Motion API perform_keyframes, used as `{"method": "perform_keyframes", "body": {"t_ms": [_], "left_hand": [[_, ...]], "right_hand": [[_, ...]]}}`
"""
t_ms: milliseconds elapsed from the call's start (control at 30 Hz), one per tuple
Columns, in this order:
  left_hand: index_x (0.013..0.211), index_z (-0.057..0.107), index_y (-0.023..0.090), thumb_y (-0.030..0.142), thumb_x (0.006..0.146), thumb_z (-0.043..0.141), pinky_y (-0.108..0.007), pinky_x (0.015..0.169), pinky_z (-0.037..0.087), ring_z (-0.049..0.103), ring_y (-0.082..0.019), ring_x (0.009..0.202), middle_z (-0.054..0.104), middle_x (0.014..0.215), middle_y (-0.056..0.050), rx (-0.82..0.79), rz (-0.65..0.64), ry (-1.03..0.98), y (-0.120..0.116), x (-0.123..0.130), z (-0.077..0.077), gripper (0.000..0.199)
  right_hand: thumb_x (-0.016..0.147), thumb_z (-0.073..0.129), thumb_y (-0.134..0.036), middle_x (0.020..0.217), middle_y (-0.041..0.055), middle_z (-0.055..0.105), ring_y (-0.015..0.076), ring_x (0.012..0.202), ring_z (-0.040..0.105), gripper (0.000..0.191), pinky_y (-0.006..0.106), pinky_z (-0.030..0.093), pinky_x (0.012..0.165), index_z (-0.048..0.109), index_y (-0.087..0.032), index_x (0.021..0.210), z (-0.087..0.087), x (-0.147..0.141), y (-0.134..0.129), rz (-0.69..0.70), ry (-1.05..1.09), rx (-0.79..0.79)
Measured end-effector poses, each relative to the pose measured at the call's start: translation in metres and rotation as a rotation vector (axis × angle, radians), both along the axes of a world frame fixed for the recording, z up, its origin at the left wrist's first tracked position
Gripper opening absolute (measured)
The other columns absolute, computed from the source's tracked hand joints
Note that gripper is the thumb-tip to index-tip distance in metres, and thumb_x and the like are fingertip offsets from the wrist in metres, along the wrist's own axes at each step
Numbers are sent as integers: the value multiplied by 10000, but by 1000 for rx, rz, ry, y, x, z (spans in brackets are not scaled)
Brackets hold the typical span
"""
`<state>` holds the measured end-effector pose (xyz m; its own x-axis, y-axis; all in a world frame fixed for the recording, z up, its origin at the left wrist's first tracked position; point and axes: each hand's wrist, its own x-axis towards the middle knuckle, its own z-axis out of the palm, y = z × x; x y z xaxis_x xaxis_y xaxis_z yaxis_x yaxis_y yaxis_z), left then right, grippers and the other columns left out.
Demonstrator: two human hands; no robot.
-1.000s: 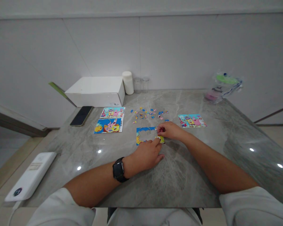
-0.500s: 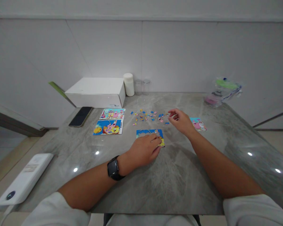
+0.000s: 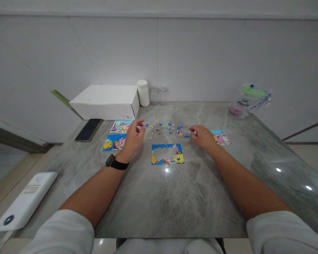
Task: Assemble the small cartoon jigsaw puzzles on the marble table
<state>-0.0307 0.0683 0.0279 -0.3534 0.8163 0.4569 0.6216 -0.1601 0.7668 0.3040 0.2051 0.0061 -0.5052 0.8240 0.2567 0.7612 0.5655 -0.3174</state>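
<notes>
My left hand point(image 3: 134, 137) hovers at the left end of the scattered jigsaw pieces point(image 3: 170, 132), over the edge of the picture cards. Its fingers are apart with nothing visible in them. At the right end of the pieces, my right hand point(image 3: 202, 137) has its fingertips close to the outermost ones, thumb and fingers slightly apart. No piece shows in its grasp. Nearer to me lies a partly assembled cartoon jigsaw point(image 3: 178, 158), its border edges coloured and a grey gap in its middle.
Picture cards point(image 3: 111, 142) lie left, partly behind my left hand; another small picture point(image 3: 222, 137) lies right. A phone point(image 3: 88, 129), white box point(image 3: 103, 98), white bottle point(image 3: 143, 93), clear glasses point(image 3: 163, 96), plastic bag point(image 3: 250, 100) and white power bank point(image 3: 26, 201) surround the work area.
My left hand has lifted off the partly assembled jigsaw and moved left and away from me, uncovering it. My right hand has stayed almost in place by the pieces.
</notes>
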Motion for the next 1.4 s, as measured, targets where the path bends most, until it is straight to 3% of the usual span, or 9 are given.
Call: {"method": "perform_keyframes", "body": {"t_ms": [200, 433, 667, 900, 1000, 1133, 1267, 1400], "left_hand": [[1250, 630, 199, 175, 946, 561, -302, 779, 504, 606, -157, 829, 672, 1081, -48, -33, 22, -15, 6, -10, -20, 312], [1258, 613, 203, 169, 955, 556, -314, 780, 499, 566, -140, 768, 663, 1116, -49, -31, -58, 81, -3, 8, -16, 310], [1356, 547, 208, 212, 995, 553, -304, 775, 512, 574, -130, 780, 663, 1190, -56, -6, -97, 98, -9, 24, -16, 361], [1398, 541, 228, 148, 984, 522, -293, 776, 529, 574, -127, 790, 649, 1215, -61, 34, -208, 170, -21, 40, -12, 421], [1369, 566, 231, 151, 992, 511, -327, 828, 560, 609, -148, 845, 651, 1247, -75, 14, -278, 226, -28, 49, -7, 389], [1260, 652, 220, 184, 1028, 496, -392, 1000, 566, 656, -212, 1111, 656, 1259, -94, -21, -440, 378, -40, 64, 1, 282], [1264, 680, 227, 223, 1050, 492, -368, 967, 585, 676, -213, 1123, 652, 1326, -99, -132, -609, 577, -52, 81, 6, 285], [1331, 663, 250, 238, 1057, 510, -375, 988, 588, 675, -229, 1199, 650, 1407, -94, -187, -780, 729, -58, 91, 7, 314]], "right_hand": [[1014, 567, -217, 1208, 129, 740, 255, 1116, 673, 282, 344, 499, 997, 774, -213, 1205, 2, -4, -5, 27, -159, -37], [974, 581, -126, 1277, 121, 718, 241, 1196, 660, 351, 328, 479, 1059, 763, -213, 1261, 1, -6, -6, 159, -195, -85], [940, 637, -139, 1158, 111, 750, 240, 1083, 684, 246, 329, 500, 993, 774, -203, 1135, 7, -8, -8, 159, -240, -123], [929, 667, -180, 1030, 76, 776, 220, 931, 698, 255, 303, 495, 846, 761, -205, 1165, 9, -11, -10, 162, -206, -200], [927, 675, -192, 991, 57, 786, 209, 899, 700, 251, 294, 483, 822, 767, -221, 1159, 9, -13, -10, 150, -193, -223], [926, 669, -191, 972, 56, 785, 215, 891, 699, 243, 301, 490, 829, 785, -222, 1137, 8, -13, -10, 170, -219, -231], [917, 675, -174, 1117, 108, 759, 237, 1017, 698, 315, 324, 505, 942, 768, -202, 1217, 7, -11, -11, 210, -189, -177], [897, 676, -153, 1177, 134, 732, 246, 1082, 685, 263, 335, 501, 1001, 780, -192, 1136, 7, -10, -12, 236, -168, -149]]}}
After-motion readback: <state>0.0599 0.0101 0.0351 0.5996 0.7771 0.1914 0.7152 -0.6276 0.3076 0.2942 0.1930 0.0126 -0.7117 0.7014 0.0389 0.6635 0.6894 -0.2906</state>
